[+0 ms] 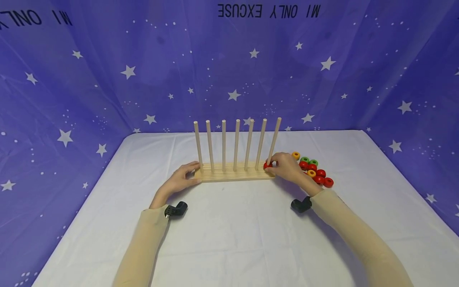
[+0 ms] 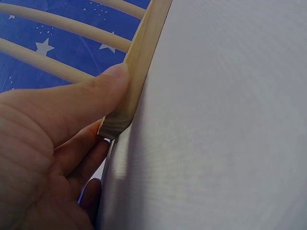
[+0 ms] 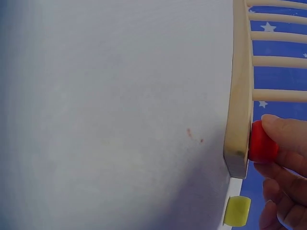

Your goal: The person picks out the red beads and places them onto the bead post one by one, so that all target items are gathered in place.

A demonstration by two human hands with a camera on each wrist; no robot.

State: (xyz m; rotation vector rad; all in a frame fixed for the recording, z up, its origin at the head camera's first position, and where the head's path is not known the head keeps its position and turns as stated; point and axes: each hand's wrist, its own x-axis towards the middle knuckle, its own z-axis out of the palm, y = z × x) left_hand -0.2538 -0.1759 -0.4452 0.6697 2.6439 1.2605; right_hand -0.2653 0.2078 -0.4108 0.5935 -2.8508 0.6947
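Observation:
A wooden peg board (image 1: pixel 234 175) with several upright pegs stands on the white table. My left hand (image 1: pixel 180 178) grips its left end, with the thumb along the front edge in the left wrist view and the fingers round the end. At the board's right end my right hand (image 1: pixel 287 166) pinches a red bead (image 3: pixel 262 143) between thumb and fingers. That bead sits low on the rightmost peg (image 1: pixel 275 139), against the base. The other pegs carry no beads.
Loose red beads (image 1: pixel 328 182), green beads (image 1: pixel 313 162) and orange-yellow beads (image 1: pixel 295 155) lie in a cluster right of the board. In the right wrist view a yellow-green bead (image 3: pixel 237 211) lies beyond the board's end. A purple star-printed cloth (image 1: pixel 233 71) hangs behind the table.

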